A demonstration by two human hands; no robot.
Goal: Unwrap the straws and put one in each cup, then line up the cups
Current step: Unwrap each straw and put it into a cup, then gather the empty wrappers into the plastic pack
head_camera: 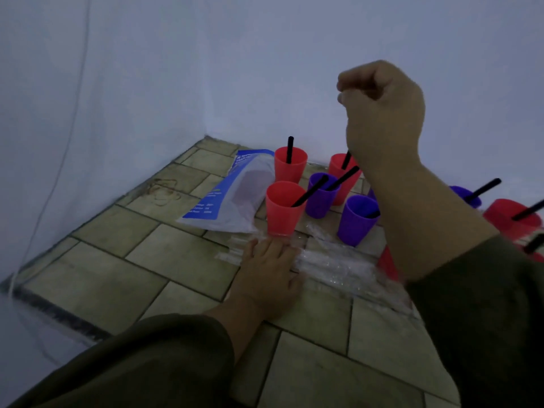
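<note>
Head view: your right hand [382, 113] hangs above the rear red cup [337, 168], nearer it than your left hand [270, 263].
The right is curled, seemingly pinching a black straw [347, 159] that runs steeply down into that cup; the left lies flat and open on clear wrappers [338, 266].

Blue-white pouch [232, 189] on tiled floor [117, 260] (print blurred), rubber bands [164, 189] near wall [117, 83]
</note>
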